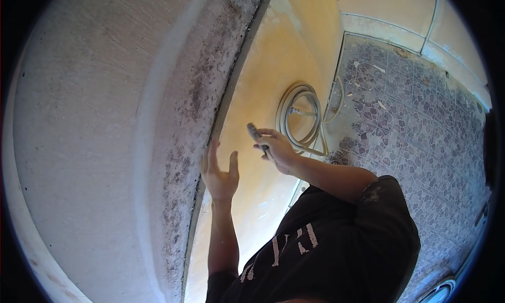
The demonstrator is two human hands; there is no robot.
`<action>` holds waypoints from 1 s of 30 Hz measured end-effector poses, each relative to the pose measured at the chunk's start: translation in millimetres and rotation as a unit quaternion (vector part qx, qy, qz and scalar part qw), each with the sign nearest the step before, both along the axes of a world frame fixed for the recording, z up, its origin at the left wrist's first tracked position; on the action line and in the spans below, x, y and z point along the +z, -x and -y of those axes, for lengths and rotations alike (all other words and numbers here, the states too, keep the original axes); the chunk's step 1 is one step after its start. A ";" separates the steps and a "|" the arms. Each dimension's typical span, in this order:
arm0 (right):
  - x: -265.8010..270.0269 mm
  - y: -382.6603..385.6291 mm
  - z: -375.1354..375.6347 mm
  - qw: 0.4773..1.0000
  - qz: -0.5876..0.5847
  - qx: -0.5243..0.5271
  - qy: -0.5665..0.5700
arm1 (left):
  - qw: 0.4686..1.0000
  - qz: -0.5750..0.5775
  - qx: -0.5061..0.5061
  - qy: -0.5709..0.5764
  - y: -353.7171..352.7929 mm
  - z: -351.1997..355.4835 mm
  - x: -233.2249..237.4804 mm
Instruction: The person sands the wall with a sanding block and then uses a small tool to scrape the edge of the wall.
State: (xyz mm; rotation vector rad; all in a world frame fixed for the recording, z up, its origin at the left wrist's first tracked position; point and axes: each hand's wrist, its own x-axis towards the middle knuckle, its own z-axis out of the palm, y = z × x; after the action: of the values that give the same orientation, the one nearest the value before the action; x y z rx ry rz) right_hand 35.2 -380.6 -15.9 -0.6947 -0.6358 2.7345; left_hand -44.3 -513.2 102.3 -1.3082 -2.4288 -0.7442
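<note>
My left hand (220, 175) is at the edge of a large pale, stained surface (105, 119), its fingers apart and its fingertips beside the dark edge strip. To its right, my right hand (276, 149) is closed around a short dark handheld object (254, 130), whose rounded end sticks out above the fingers. What kind of object it is cannot be made out. Behind both hands stands a yellow wall (263, 87).
A coiled beige hose (282, 113) lies by the yellow wall, right of my right hand. Beyond it is a stone-patterned floor (415, 113) with pale scraps on it. At the bottom right is a round, pale-rimmed object (439, 292).
</note>
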 end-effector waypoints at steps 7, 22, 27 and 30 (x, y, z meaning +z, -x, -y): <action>-9.7 -10.6 -24.3 0.996 0.027 -0.077 0.024 | 0.961 -0.214 -0.088 0.153 34.9 -69.7 -13.0; -0.9 -23.2 -38.8 0.995 -0.049 -0.089 0.023 | 0.921 -0.286 -0.009 0.262 42.8 -114.9 -21.6; -3.1 -23.1 -45.4 0.993 -0.081 -0.082 0.028 | 0.925 -0.281 -0.003 0.254 40.0 -116.8 -23.0; -5.0 -21.3 -46.0 0.994 -0.069 -0.078 0.022 | 0.923 -0.279 0.011 0.266 37.7 -118.7 -22.9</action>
State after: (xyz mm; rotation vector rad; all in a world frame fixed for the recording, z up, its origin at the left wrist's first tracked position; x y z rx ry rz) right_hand 56.5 -334.6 -20.9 -0.5348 -0.4704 2.6296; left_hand -82.0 -394.5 79.4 -1.4138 -2.2091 0.3107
